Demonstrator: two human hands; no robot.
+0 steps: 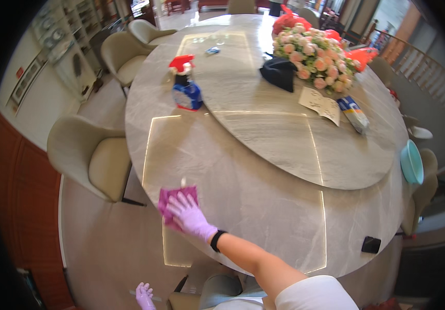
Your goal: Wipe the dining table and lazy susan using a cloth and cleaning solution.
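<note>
My right hand (189,215), in a thin purple glove with a black band at the wrist, lies flat with spread fingers on a magenta cloth (191,192). The cloth rests on the left near edge of a round marble-look table (241,209). In a matching glove, my left hand (144,297) hangs low at the bottom left, away from the tabletop, with fingers slightly curled and nothing seen in it. Beyond the cloth stands a blue spray bottle (187,95) with a red trigger head, beside the raised round turntable (261,135).
The turntable bears pink roses (319,58), a black cloth item (278,73), an open paper (319,104) with writing and a blue-white packet (354,115). A black phone-like object (371,245) lies near the right edge, by a turquoise basin (412,162). Chairs (86,155) surround the table.
</note>
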